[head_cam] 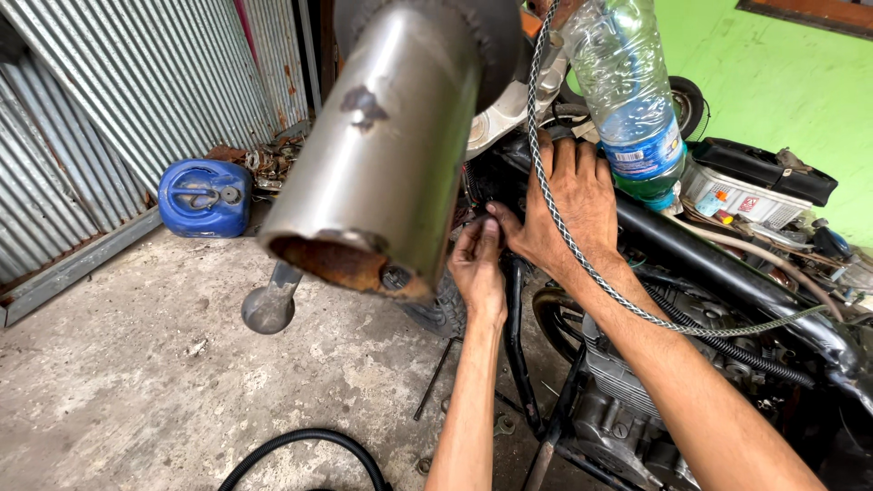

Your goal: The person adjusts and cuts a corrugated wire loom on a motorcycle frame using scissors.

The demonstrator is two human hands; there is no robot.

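My left hand reaches up from below, fingers pinched together on a small dark part just behind the rusty-ended metal exhaust pipe. My right hand lies flat over the black motorcycle frame, its thumb meeting the left fingertips at the same spot. What the fingers pinch is too small and shadowed to name. A braided grey cable drapes over my right wrist. An upturned clear plastic bottle with liquid hangs just above the right hand.
The engine sits low at right. A blue jerrycan lies by the corrugated metal wall. A second pipe end and a black hose rest on the concrete floor. A green wall stands at back right.
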